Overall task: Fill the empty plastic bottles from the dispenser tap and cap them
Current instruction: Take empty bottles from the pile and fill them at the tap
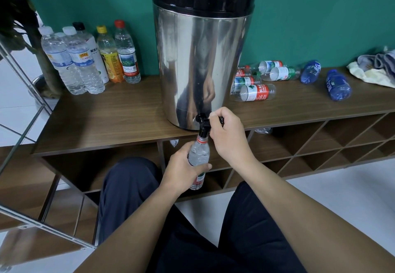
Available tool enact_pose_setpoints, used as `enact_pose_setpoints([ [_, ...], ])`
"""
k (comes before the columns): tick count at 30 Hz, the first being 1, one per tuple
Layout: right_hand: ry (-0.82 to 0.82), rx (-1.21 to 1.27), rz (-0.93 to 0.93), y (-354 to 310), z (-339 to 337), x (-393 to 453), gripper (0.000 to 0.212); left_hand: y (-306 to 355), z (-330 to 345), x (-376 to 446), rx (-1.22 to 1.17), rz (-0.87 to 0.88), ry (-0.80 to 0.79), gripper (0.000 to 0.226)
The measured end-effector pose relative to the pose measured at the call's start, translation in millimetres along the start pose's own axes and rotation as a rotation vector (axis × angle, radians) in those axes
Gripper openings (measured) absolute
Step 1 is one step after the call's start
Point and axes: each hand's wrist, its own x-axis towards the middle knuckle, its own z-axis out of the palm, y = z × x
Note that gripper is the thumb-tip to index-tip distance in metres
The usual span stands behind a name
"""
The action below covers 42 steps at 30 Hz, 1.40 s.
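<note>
While the left hand point(183, 169) grips the bottle point(198, 158) upright, mouth touching the tap point(204, 123) directly above, right hand point(227, 133) fingers curl on the lever; bottle axis vertical, looks partly filled.

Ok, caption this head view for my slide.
Left hand holds bottle under dispenser tap; right hand grips tap.

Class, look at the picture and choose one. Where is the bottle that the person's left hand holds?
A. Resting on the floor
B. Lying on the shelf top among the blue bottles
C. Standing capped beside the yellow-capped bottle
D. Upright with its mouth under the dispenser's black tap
D: the left hand grips the bottle upright, its neck right below the tap, while the right hand holds the tap's lever.
</note>
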Motion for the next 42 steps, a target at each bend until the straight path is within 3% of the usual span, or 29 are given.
enact_pose_setpoints([
  [9,-0.035,-0.334,-0.238,-21,-11,4,0.006,-1,2,1,0.0,-0.019,0.002,0.069],
  [14,-0.111,-0.214,-0.195,-15,-11,-1,0.021,-1,4,1,-0.016,-0.014,-0.002,0.065],
  [19,-0.094,0.092,-0.07,-1,-25,-4,0.024,-5,6,3,-0.003,-0.007,-0.005,0.059],
  [23,0.053,-0.186,-0.076,39,-43,13,0.007,-7,9,6,0.041,-0.013,-0.005,0.055],
  [27,0.023,-0.514,-0.086,73,-59,28,0.035,-10,15,11,0.062,-0.025,-0.014,0.055],
  [33,-0.133,-0.575,-0.046,86,-61,51,0.05,-10,24,14,0.057,-0.002,-0.001,0.054],
  [42,-0.142,-0.641,-0.015,88,-47,62,0.025,-7,31,13,0.031,0.013,-0.007,0.058],
])
